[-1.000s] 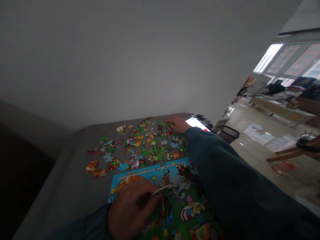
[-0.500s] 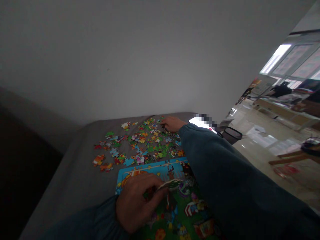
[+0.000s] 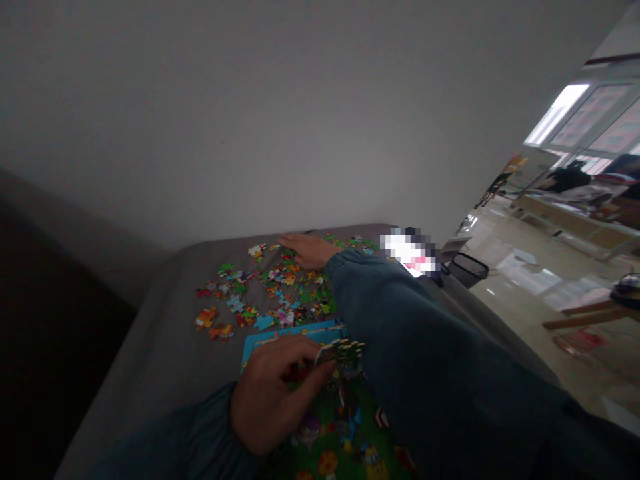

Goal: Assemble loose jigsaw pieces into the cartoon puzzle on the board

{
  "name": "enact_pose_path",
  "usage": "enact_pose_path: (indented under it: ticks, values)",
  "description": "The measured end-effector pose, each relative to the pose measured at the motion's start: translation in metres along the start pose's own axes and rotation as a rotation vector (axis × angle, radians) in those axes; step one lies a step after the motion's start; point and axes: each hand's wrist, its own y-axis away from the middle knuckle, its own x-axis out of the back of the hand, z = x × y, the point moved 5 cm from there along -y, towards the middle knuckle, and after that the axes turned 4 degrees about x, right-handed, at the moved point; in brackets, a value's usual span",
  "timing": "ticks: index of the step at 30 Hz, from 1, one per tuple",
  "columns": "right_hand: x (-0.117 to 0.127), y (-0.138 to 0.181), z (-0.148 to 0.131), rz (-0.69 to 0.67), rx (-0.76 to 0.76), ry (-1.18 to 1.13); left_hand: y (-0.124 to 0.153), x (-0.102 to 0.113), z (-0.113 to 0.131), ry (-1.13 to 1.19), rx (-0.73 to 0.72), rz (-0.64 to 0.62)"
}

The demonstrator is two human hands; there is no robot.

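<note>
A heap of colourful loose puzzle pieces (image 3: 270,293) lies spread on the grey surface (image 3: 165,347). My right hand (image 3: 307,249) reaches over the far side of the heap with its fingers stretched out flat on the pieces. Nearer to me lies a partly built puzzle board (image 3: 345,433) with a blue top border. My left hand (image 3: 273,393) rests on the board's upper left part, fingers closed on a small joined cluster of puzzle pieces (image 3: 343,349). My dark sleeve hides much of the board's right side.
A lit phone or tablet screen (image 3: 413,257) lies at the far right corner of the surface. Beyond the right edge, a dark bin (image 3: 467,270) stands on a shiny floor. Furniture and windows fill the room at right. A plain wall rises behind.
My right hand has slid leftward across the far side of the loose pieces. My left hand keeps hold of the joined cluster and has barely moved on the board.
</note>
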Motion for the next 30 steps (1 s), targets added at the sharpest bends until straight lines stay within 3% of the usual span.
enact_pose_path:
  ticks: [6, 14, 19, 30]
  values:
    - [-0.011, -0.014, -0.016, -0.107, -0.026, -0.019, 0.002, 0.002, -0.002, 0.020, 0.011, 0.019]
    - [0.000, -0.022, -0.030, -0.021, -0.009, -0.007, -0.006, 0.011, 0.002, 0.104, 0.041, 0.004]
    - [-0.011, -0.030, -0.047, -0.019, 0.043, -0.037, -0.006, 0.014, 0.003, 0.122, 0.002, 0.029]
    - [-0.006, -0.031, -0.045, -0.049, -0.017, -0.187, -0.006, 0.015, 0.002, 0.152, -0.029, 0.041]
